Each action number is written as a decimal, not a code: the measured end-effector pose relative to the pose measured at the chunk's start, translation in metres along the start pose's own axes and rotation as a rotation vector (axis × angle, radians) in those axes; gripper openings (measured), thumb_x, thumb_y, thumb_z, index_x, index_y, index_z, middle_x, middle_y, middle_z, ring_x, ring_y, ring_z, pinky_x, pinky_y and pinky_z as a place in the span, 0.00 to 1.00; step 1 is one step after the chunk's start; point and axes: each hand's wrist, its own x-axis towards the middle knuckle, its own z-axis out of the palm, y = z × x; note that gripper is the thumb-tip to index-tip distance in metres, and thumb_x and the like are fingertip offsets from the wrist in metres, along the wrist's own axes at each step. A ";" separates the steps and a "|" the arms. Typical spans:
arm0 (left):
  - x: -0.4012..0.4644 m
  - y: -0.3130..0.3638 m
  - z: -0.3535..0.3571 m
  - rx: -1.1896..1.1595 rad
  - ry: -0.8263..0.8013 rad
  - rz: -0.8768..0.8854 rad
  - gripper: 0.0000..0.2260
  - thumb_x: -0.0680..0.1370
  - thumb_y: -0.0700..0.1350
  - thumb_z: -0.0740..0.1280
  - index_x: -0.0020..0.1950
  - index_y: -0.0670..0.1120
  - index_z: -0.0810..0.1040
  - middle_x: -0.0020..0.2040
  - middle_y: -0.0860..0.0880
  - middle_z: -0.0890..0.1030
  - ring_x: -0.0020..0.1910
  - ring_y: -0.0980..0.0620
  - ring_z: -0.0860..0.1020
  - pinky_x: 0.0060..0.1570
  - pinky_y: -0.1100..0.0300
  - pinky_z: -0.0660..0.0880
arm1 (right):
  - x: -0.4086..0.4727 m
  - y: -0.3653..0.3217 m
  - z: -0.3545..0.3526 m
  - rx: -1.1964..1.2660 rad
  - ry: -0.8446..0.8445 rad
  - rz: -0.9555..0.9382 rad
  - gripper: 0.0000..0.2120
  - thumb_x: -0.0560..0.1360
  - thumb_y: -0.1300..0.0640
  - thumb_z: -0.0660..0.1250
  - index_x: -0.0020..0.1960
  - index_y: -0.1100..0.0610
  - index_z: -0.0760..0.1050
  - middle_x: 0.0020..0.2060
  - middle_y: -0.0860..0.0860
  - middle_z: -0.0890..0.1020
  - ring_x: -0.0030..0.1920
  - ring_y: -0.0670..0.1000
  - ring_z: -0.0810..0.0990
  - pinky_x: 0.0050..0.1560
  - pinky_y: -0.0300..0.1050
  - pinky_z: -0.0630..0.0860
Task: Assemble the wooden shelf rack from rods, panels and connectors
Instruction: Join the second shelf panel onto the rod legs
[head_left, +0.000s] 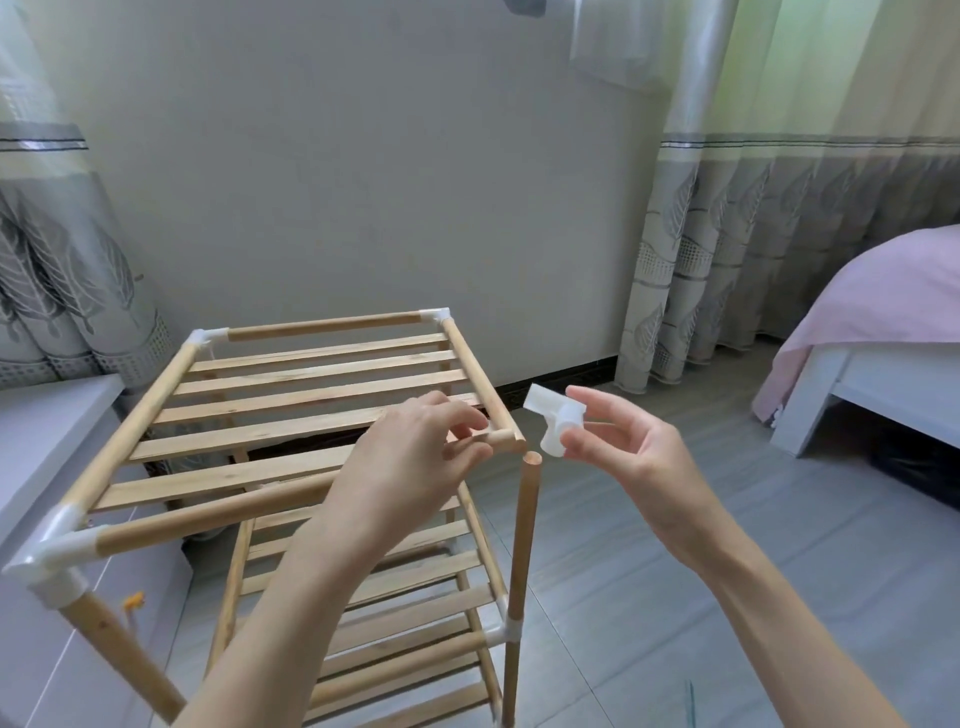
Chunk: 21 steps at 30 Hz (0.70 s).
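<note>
The wooden shelf rack (291, 395) stands on the floor, its slatted top panel framed by rods with white connectors at three corners. At the near right corner the rod ends are bare. My left hand (415, 457) grips the free end of the front top rod (208, 512) there, fingers curled round it. The upright rod (522, 566) stands just below and right of that end, its top bare. My right hand (623, 447) pinches a white plastic corner connector (553, 421) a little right of and above the upright's top.
A lower slatted shelf (395, 603) sits under the top one. A grey wall and patterned curtains (727, 249) stand behind the rack. A bed with a pink cover (883, 312) is at the right. A grey ledge (47, 447) runs along the left. Grey floor tiles lie to the right.
</note>
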 end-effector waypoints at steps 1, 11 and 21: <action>0.000 -0.001 0.000 0.028 -0.010 -0.004 0.12 0.77 0.52 0.66 0.59 0.53 0.78 0.50 0.56 0.77 0.48 0.56 0.75 0.50 0.56 0.74 | 0.000 -0.001 0.000 -0.065 -0.020 -0.004 0.22 0.63 0.50 0.72 0.57 0.48 0.76 0.46 0.48 0.85 0.50 0.45 0.82 0.49 0.34 0.75; -0.002 -0.004 -0.002 0.067 -0.129 -0.066 0.13 0.78 0.52 0.64 0.62 0.55 0.75 0.53 0.54 0.79 0.51 0.54 0.75 0.52 0.52 0.75 | -0.001 -0.004 -0.009 -0.310 -0.201 -0.004 0.18 0.73 0.61 0.69 0.56 0.41 0.73 0.54 0.45 0.80 0.54 0.39 0.78 0.52 0.31 0.74; -0.004 -0.004 -0.004 0.033 -0.134 -0.059 0.12 0.78 0.51 0.64 0.61 0.54 0.77 0.50 0.55 0.79 0.49 0.55 0.75 0.52 0.52 0.74 | -0.002 -0.008 -0.012 -0.212 -0.246 0.042 0.21 0.70 0.59 0.69 0.60 0.44 0.72 0.50 0.48 0.83 0.51 0.41 0.81 0.47 0.28 0.73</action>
